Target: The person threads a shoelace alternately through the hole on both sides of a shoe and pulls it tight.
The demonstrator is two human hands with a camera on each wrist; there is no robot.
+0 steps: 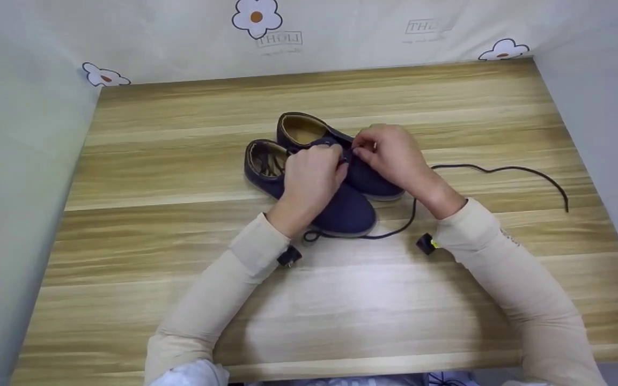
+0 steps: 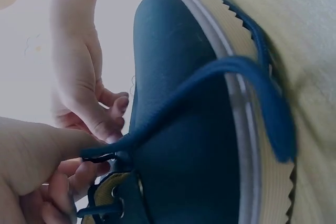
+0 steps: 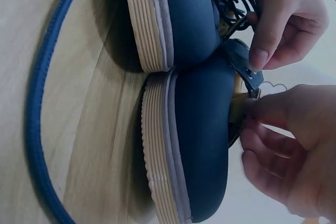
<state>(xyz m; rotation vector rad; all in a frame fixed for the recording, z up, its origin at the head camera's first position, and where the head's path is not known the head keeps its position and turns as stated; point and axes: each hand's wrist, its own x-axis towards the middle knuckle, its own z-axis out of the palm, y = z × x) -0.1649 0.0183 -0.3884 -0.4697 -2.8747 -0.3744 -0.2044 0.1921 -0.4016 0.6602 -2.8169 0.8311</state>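
Two navy lace-up shoes sit side by side on the table, toes pointing to the right and toward me. My left hand (image 1: 314, 174) reaches over the near shoe (image 1: 349, 212) and pinches the eyelet flap (image 3: 247, 66) of the far shoe (image 1: 376, 179), thumb on its outer face. Just right of it, my right hand (image 1: 395, 155) has thumb and forefinger pinched at that flap's edge, on the shoelace by the eyelets; the fingertips hide most of it. In the left wrist view, a blue lace (image 2: 210, 74) crosses the near shoe's upper.
A long dark lace (image 1: 502, 170) trails right across the wooden table (image 1: 153, 257). Another stretch of lace (image 1: 395, 231) curves round the near shoe's toe to a small loop. Laces (image 1: 269, 163) lie inside the near shoe's opening. Flower-printed sheeting (image 1: 341, 48) borders the table.
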